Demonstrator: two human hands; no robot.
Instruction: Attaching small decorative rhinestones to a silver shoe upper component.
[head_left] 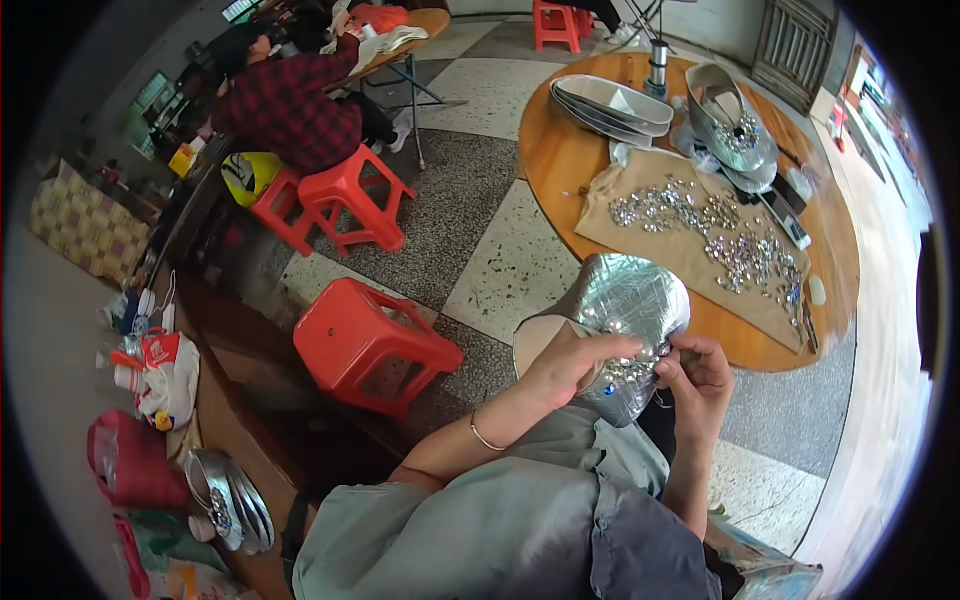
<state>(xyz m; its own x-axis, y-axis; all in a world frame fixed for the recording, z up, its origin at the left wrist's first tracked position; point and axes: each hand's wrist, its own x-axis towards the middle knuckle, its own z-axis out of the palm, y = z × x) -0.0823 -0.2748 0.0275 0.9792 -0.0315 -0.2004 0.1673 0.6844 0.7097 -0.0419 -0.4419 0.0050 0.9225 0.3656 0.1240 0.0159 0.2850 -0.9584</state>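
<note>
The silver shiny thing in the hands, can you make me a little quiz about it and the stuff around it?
1. True or false: both hands touch the silver shell.
2. Where do the loose gems lie? A) on the floor B) on a tan cloth on the round table C) on a red stool
3. Which wrist wears a thin bracelet?

Key
1. True: the left hand grips its side and the right hand pinches at its sparkly edge.
2. B
3. The left.
</note>
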